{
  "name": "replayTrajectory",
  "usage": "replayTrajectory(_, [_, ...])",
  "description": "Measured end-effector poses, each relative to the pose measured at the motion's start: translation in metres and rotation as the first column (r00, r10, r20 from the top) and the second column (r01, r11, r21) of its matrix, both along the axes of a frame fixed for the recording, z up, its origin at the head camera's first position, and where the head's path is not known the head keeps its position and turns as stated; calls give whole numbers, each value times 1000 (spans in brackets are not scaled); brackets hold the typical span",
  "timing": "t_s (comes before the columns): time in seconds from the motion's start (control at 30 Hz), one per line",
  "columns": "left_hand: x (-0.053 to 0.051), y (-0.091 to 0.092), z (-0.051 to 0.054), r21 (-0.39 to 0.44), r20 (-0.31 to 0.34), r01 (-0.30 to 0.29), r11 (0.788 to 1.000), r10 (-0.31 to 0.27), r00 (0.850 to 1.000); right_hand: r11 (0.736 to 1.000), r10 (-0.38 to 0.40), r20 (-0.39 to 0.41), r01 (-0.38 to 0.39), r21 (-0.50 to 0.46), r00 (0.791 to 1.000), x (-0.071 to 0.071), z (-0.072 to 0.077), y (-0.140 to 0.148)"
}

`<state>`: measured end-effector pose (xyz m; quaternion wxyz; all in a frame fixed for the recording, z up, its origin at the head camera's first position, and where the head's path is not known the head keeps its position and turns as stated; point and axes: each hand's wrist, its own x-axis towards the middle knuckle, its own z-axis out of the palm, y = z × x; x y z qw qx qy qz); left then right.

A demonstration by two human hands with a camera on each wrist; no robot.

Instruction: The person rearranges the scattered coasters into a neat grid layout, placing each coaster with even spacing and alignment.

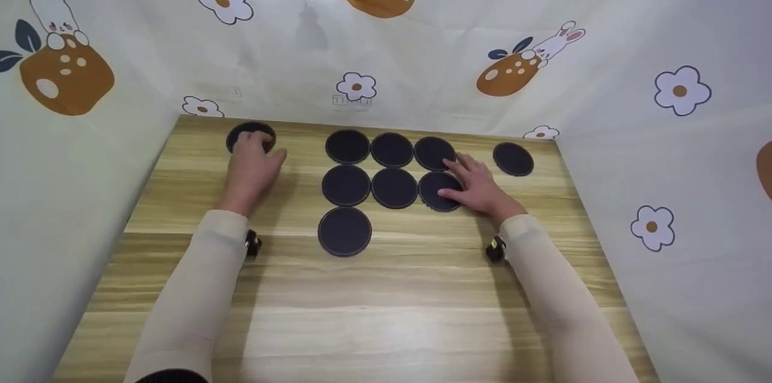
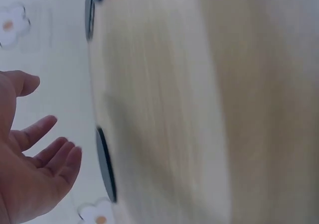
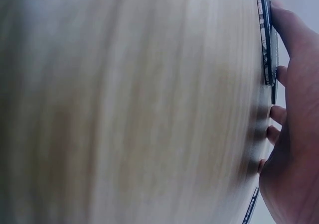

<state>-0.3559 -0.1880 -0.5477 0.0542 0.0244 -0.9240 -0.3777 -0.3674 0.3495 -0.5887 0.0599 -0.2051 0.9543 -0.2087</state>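
Note:
Several flat round black coasters lie on the wooden table. My left hand [image 1: 251,172] is over the far-left coaster [image 1: 251,126] in the head view. In the left wrist view, its bent, spread fingers are apart from that coaster [image 2: 105,165] and hold nothing. My right hand [image 1: 480,187] is spread at the right end of the grouped coasters. Its thumb rests on the middle-row right coaster [image 1: 431,185], and a finger reaches the top-row right coaster [image 1: 431,151]. The right wrist view shows the thumb against a layered-looking coaster edge [image 3: 267,40], other fingertips at the table.
Two rows of three coasters sit edge to edge, with a single coaster [image 1: 344,231] below the left column. Another coaster [image 1: 513,158] lies apart at the right. Fabric walls with flower and rabbit prints [image 1: 416,69] bound the table [image 1: 386,310] at back and sides.

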Motion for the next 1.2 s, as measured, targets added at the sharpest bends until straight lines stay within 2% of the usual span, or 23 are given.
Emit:
replayTrajectory(0.17, [-18,-20,-5,-72,36,-65,995,68,997,1000,-12,-7,12,3,1000,0,1,-1])
replayTrajectory(0.43, [-34,-39,-9,-114,140,-70,991,86,986,1000,-11,-24,12,7,1000,0,4,-1])
replayTrajectory(0.77, [-45,-47,-19,-170,209,-2,986,38,977,1000,-15,2,15,7,1000,2,5,-1])
replayTrajectory(1.03, [-50,-46,-22,-168,233,2,986,38,972,1000,-23,-2,23,4,1000,1,4,-1])
replayTrajectory(1.2, [-47,-43,-23,-165,200,-19,986,53,978,1000,-11,-17,10,-9,1000,2,3,-1])
